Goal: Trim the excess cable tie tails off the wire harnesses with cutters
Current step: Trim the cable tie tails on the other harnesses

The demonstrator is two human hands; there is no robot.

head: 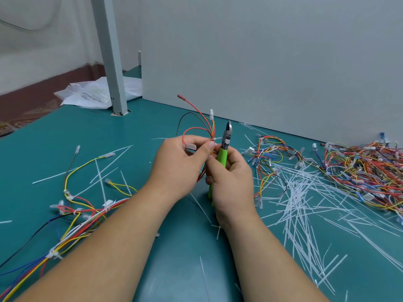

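My left hand (182, 162) pinches a small wire harness (201, 124) of red, orange and black wires, held upright above the green table (135, 131). A white cable tie (213, 139) binds the bundle just above my thumb. My right hand (233, 177) grips green-handled cutters (222, 158), their black jaws (227, 132) pointing up just right of the tie. The jaws look nearly closed and are not on the tie.
Several harnesses (74, 216) lie at the near left. A big tangled pile of harnesses (359, 171) lies at the right. Cut white tie tails (305, 199) litter the table. A grey panel (261, 62) stands behind, a grey post (111, 55) and plastic bag (91, 94) at back left.
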